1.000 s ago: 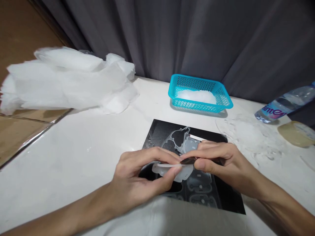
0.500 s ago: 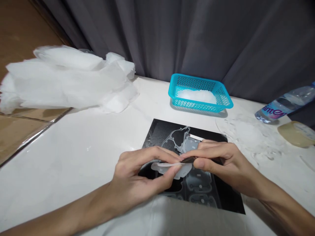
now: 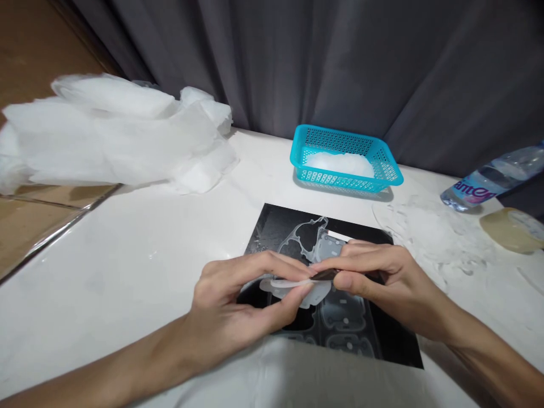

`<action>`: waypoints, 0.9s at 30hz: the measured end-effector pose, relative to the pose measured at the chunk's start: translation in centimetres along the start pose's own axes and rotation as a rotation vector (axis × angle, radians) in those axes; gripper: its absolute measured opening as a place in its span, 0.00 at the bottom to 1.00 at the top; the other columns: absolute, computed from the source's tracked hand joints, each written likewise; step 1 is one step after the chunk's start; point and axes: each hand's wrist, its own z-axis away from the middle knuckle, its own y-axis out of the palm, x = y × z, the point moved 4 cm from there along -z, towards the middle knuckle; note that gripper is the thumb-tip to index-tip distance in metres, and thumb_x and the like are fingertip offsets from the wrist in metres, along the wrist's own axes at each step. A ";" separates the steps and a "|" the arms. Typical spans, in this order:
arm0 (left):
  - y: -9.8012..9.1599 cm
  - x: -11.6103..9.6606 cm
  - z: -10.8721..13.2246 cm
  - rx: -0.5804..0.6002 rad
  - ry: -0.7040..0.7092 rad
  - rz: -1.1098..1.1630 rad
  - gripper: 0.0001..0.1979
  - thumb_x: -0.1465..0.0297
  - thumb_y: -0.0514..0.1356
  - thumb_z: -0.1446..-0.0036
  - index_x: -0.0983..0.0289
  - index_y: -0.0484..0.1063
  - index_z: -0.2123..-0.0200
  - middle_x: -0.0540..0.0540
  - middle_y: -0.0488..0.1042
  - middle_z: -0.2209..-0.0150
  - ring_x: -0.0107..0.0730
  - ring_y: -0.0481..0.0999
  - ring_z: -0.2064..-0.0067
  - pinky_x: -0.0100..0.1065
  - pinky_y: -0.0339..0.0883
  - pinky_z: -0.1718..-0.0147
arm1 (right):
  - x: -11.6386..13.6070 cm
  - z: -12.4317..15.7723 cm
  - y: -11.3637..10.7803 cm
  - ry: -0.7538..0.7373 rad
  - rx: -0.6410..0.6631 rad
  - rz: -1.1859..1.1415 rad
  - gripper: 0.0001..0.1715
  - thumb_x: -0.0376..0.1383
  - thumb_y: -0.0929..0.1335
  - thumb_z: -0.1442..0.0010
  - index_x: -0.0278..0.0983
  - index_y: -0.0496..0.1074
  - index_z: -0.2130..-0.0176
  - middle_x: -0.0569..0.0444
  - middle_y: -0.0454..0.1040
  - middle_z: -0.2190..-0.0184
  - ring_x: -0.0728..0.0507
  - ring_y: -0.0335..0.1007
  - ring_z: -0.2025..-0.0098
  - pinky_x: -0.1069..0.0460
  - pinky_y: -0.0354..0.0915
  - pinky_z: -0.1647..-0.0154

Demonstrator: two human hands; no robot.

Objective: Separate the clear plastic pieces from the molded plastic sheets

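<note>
The left hand (image 3: 238, 309) pinches a thin translucent piece (image 3: 293, 285) between thumb and forefinger. The right hand (image 3: 382, 283) grips a small dark tool (image 3: 328, 275), whose tip touches that piece just where the fingertips (image 3: 302, 267) of both hands meet. Under the fingers a black mat (image 3: 272, 226) lies on the white table (image 3: 127, 266), with a clear moulded sheet (image 3: 345, 320) beneath the right fingers. Beyond the fingertips stands a turquoise basket (image 3: 346, 180) holding white stuff. Well out past the left knuckles lies a heap of white bags (image 3: 114, 136). Out past the right wrist are a water bottle (image 3: 493, 184) on its side and a tape roll (image 3: 512, 229).
</note>
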 end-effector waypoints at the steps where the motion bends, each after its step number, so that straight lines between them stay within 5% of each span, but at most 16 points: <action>1: 0.0 0.0 0.0 -0.003 -0.003 -0.002 0.06 0.77 0.70 0.42 0.60 0.81 0.63 0.52 0.86 0.66 0.37 0.87 0.66 0.32 0.84 0.66 | 0.0 0.0 0.0 0.000 -0.001 0.000 0.15 0.49 0.71 0.32 0.50 0.83 0.50 0.55 0.74 0.72 0.47 0.65 0.68 0.52 0.63 0.66; 27: 0.1 0.3 0.2 -0.005 -0.004 -0.031 0.08 0.78 0.70 0.43 0.60 0.81 0.63 0.51 0.86 0.65 0.35 0.87 0.65 0.29 0.83 0.65 | -0.1 0.0 0.2 -0.035 -0.029 0.022 0.16 0.48 0.71 0.32 0.46 0.83 0.50 0.53 0.78 0.69 0.45 0.70 0.66 0.50 0.68 0.63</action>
